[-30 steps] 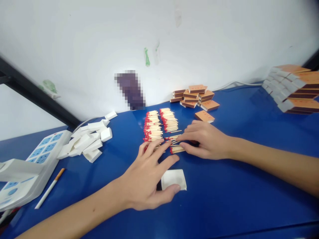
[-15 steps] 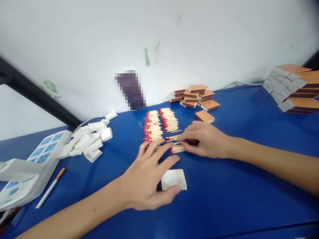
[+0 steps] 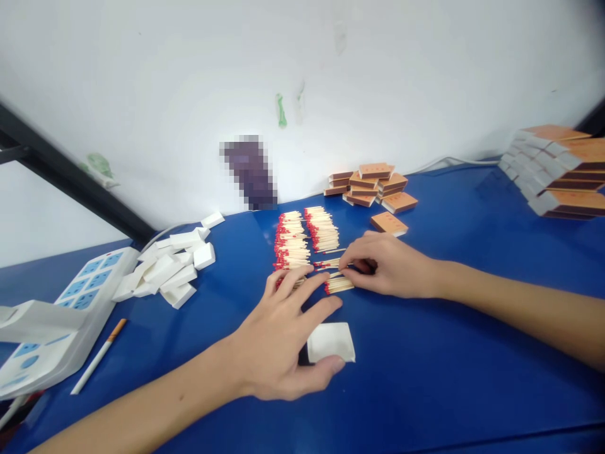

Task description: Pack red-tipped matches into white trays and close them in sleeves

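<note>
My left hand (image 3: 278, 347) lies low over the blue table with its fingers spread. Its fingertips touch the near end of a long heap of red-headed matches (image 3: 292, 243), and its thumb rests by the near edge of a white matchbox tray (image 3: 332, 342). Opposite, my right hand (image 3: 394, 265) has thumb and forefinger pinched at the bare ends of a few matches (image 3: 326, 263); how many it grips is hidden. A small bunch of matches (image 3: 338, 285) lies just below, between the hands. Behind them is a second heap of matches (image 3: 322, 228).
Orange matchboxes (image 3: 363, 183) are piled by the wall, with one box (image 3: 389, 223) nearer my right hand. More boxes are stacked (image 3: 551, 167) at far right. White trays (image 3: 172, 261), a cigarette (image 3: 99, 356) and a power strip (image 3: 89, 290) lie left.
Hardly anything differs. My right fingers have shifted very slightly at the match ends, and the whole view has moved a little. My left hand keeps its place.
</note>
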`<action>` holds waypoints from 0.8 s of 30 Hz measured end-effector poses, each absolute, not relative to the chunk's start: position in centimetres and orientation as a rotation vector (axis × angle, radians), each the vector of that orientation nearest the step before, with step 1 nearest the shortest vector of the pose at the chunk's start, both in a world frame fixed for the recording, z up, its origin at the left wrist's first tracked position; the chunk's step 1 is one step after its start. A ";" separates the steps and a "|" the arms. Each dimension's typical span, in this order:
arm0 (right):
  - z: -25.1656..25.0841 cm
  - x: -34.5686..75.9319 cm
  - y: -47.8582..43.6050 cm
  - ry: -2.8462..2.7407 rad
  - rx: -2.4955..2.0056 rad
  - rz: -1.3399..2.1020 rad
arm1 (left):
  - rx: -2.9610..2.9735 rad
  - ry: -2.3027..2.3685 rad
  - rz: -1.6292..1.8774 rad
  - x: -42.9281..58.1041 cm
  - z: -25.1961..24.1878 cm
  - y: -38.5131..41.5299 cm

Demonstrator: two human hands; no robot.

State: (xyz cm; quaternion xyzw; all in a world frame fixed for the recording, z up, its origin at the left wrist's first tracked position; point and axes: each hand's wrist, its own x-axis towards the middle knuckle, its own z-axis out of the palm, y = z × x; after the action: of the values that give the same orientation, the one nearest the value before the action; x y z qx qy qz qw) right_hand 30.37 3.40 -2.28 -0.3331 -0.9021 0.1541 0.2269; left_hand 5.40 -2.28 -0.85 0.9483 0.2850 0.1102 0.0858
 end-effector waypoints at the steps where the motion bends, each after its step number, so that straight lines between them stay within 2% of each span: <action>1: -2.3 30.4 3.4 -2.476 -0.931 0.430 | 2.824 0.852 0.322 5.4 -0.8 -2.3; 24: -1.9 30.3 3.3 -2.484 -0.950 0.503 | 2.828 0.844 0.354 5.3 -0.9 -2.3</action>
State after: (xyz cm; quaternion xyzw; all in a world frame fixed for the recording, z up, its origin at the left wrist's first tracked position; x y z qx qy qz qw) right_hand 30.30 3.27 -1.91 -0.3426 -0.8962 0.1814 0.2160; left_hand 5.33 -2.33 -0.93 0.9480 0.2829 0.1188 0.0843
